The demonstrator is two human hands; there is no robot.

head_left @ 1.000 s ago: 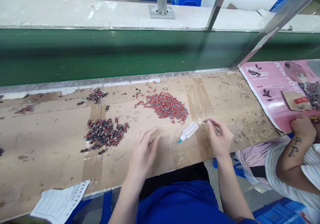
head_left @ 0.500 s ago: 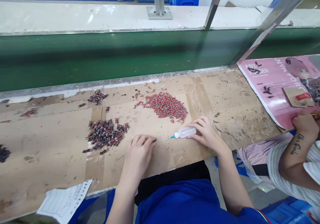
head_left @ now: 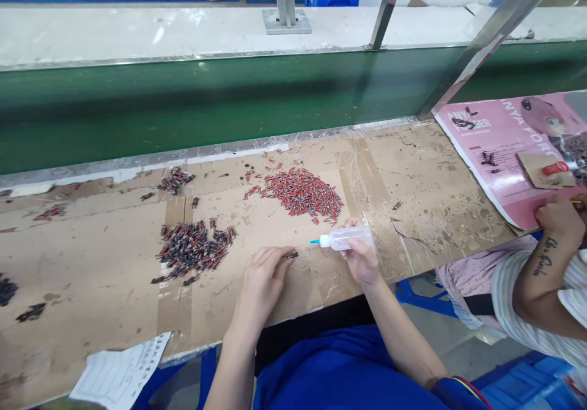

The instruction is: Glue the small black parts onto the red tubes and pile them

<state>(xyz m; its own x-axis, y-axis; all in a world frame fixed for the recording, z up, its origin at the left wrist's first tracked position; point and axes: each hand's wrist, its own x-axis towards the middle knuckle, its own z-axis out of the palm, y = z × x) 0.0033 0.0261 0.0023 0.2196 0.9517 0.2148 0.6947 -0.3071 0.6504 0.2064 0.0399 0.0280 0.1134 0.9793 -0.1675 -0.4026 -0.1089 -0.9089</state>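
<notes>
- Nearside of red-part pile [head_left: 300, 193]: your right hand [head_left: 364, 264] is gripping the teal-tipped bottle [head_left: 337, 239], your left hand [head_left: 265, 277] pinching a dark part [head_left: 292, 255]; tip not yet touching.
- Left of pile: black-and-red heap [head_left: 192, 246] is lying; many reds seem to be remaining.

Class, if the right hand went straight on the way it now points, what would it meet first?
Probably the right side of the red pile, up and left of the right hand holding the bottle; the hand's height is unclear.
</notes>
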